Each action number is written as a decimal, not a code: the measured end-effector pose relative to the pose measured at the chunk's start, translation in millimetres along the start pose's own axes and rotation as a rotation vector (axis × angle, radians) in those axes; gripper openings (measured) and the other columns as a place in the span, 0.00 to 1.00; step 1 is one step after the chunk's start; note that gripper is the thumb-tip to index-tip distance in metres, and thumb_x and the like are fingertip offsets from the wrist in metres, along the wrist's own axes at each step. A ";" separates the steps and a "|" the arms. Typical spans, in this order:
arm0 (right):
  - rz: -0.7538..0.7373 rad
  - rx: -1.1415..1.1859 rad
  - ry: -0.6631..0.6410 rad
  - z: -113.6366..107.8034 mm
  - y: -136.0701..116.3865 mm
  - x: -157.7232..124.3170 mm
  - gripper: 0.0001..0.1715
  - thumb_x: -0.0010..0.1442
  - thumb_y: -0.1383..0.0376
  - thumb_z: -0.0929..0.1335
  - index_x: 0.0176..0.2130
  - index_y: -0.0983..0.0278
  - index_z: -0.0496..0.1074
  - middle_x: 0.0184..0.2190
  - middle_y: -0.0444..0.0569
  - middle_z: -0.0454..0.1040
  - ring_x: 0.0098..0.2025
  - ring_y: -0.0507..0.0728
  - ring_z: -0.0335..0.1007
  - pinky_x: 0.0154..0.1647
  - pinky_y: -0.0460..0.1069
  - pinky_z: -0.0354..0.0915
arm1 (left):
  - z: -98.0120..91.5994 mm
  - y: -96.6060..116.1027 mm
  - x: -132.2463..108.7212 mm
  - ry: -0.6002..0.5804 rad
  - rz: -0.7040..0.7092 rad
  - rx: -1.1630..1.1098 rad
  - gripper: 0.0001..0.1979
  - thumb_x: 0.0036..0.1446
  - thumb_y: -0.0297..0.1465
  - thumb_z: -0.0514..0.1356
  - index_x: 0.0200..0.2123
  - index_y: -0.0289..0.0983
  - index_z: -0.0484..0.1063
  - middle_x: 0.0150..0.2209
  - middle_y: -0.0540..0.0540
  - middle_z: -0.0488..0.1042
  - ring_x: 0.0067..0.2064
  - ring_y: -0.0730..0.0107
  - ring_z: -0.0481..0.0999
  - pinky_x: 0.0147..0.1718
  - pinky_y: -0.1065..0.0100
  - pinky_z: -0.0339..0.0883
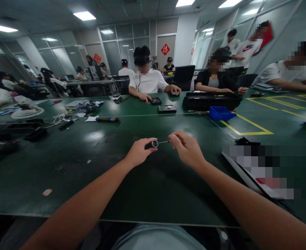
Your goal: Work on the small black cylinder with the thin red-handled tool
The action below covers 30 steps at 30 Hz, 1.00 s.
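My left hand (138,151) is closed around a black cylinder (155,143) whose round, silver-rimmed end faces me. What this cylinder is, I cannot make out. In the fingers of my right hand (186,147) is a thin screwdriver (164,141), its metal shaft pointing left and a bit of red showing at the fingertips. The shaft's tip reaches the rim of the round end; whether it touches is too small to tell. Both hands are held above the green table (153,194), and most of the screwdriver's handle is hidden in my fingers.
Across the table a person handles small devices near an opened hard drive (166,108). A blue tray (221,113) and a long black casing (211,100) lie at the back right. A dark tool (108,119) and cables lie left. A white, partly blurred object (246,170) is at right.
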State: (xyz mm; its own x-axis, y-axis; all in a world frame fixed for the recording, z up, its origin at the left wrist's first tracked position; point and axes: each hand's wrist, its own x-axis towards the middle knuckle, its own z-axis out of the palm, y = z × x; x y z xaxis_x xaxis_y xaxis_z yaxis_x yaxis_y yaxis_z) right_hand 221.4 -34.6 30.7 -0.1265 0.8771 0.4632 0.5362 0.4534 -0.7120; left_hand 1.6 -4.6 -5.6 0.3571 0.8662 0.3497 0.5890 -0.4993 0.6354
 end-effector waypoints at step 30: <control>0.512 0.891 0.151 21.7 27.5 13.2 0.14 0.60 0.53 0.67 0.31 0.61 0.70 0.24 0.43 0.68 0.26 0.52 0.65 0.32 0.51 0.69 | -1.0 -0.7 5.3 -0.046 0.146 0.055 0.20 0.59 0.32 0.64 0.56 0.43 0.72 0.52 0.47 0.76 0.53 0.63 0.72 0.56 0.59 0.63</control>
State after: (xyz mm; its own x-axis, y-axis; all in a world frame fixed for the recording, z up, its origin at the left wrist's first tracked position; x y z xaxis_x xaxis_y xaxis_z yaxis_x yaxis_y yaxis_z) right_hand 216.4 -7.1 5.8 0.0816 0.9966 0.0131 -0.3228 0.0389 -0.9457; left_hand 2.3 0.4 -3.6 0.4741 0.7828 0.4032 0.5663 -0.6217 0.5412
